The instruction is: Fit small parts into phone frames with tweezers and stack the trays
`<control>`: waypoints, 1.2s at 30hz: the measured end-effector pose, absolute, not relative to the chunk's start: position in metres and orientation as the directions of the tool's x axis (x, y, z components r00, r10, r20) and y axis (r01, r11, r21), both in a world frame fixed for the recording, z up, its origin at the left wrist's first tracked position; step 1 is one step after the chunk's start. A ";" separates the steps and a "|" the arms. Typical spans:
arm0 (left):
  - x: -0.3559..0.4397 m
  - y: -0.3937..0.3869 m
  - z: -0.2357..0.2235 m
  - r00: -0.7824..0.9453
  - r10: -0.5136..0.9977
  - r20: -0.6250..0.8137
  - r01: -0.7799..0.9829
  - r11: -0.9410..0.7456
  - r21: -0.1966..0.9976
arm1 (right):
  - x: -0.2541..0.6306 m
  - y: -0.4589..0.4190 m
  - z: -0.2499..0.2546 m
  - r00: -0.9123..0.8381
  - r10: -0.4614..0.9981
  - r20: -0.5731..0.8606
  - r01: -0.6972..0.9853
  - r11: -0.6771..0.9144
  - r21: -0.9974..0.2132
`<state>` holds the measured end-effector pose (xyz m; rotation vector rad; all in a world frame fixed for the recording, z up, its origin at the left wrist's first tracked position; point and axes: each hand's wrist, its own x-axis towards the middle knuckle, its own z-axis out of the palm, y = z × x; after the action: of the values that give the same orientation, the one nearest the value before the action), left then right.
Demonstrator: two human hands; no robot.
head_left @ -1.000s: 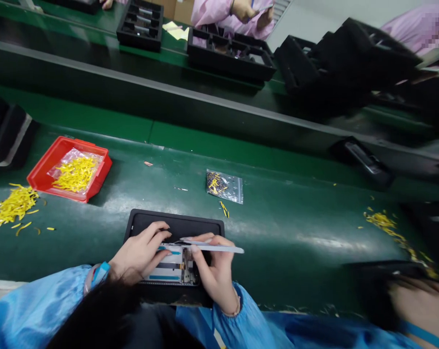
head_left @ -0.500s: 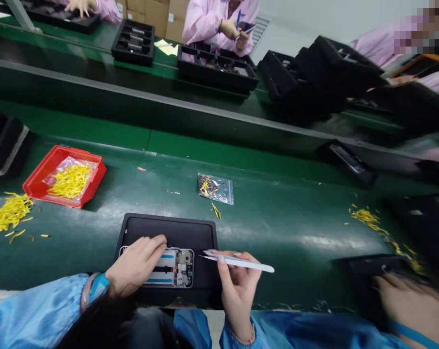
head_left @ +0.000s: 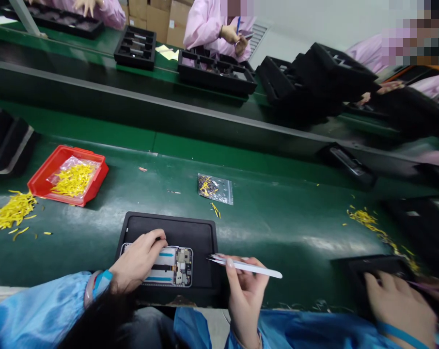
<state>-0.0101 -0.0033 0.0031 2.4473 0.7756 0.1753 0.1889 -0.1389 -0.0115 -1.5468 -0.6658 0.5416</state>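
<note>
An opened smartphone [head_left: 183, 266], its circuit board and inner metal frame exposed, lies on a black tray [head_left: 190, 230]. My left hand [head_left: 141, 259] rests over the phone's left part with its fingers bent round the far edge, covering that end. Just beyond the tray's right edge, my right hand [head_left: 245, 293] holds white tweezers [head_left: 258, 269] between thumb and fingers. The tips point left over the tray, apart from the phone, with nothing visible between them.
A red bin [head_left: 98, 182] holds yellow strips, beside a loose yellow pile [head_left: 14, 211]. Beyond the tray lies a small zip bag [head_left: 223, 190]. At right, a co-worker's hand [head_left: 399, 300] reaches over another black tray. Co-workers in pink sit across the bench among black trays [head_left: 215, 80].
My right hand has moved slightly right and down with the tweezers, away from the phone. My left hand stays on the phone. The co-worker's hand at right has shifted left.
</note>
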 end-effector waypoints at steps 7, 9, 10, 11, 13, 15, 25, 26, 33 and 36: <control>-0.008 -0.003 0.003 0.737 0.662 -0.135 0.602 -0.552 0.577 | 0.189 -0.141 -0.009 0.742 0.669 0.042 0.085 -0.032 -0.996; -0.009 -0.003 0.000 0.783 0.616 -0.090 0.557 -0.629 0.543 | 0.188 -0.142 -0.008 0.746 0.664 0.047 0.088 -0.029 -0.996; -0.009 -0.003 -0.001 0.800 0.597 -0.069 0.535 -0.654 0.535 | 0.188 -0.142 -0.008 0.748 0.662 0.049 0.091 -0.030 -0.995; -0.010 -0.003 -0.001 0.803 0.594 -0.058 0.527 -0.660 0.536 | 0.188 -0.141 -0.008 0.752 0.657 0.052 0.096 -0.031 -0.995; -0.010 -0.003 -0.001 0.782 0.619 -0.072 0.546 -0.624 0.560 | 0.187 -0.140 -0.007 0.772 0.632 0.062 0.104 -0.031 -0.994; -0.009 -0.003 0.001 0.750 0.652 -0.105 0.579 -0.573 0.580 | 0.186 -0.140 -0.008 0.793 0.605 0.072 0.107 -0.020 -0.994; -0.009 -0.005 -0.005 0.783 0.622 -0.013 0.555 -0.689 0.466 | 0.201 -0.147 -0.007 0.631 0.759 0.160 0.604 -0.351 -0.716; -0.009 -0.005 -0.005 0.788 0.616 -0.006 0.549 -0.697 0.462 | 0.200 -0.146 -0.007 0.618 0.775 0.137 0.611 -0.363 -0.703; -0.013 -0.006 -0.010 0.792 0.608 0.051 0.529 -0.726 0.439 | 0.191 -0.132 -0.008 0.651 0.759 -0.017 0.527 -0.468 -0.710; -0.015 -0.007 -0.011 0.767 0.628 0.128 0.508 -0.718 0.476 | 0.193 -0.132 -0.006 0.636 0.747 -0.192 0.354 -0.504 -0.788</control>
<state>-0.0151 -0.0075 -0.0108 2.5443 0.8621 0.3938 0.1929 -0.1323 -0.0056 -2.1180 -0.8563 0.6817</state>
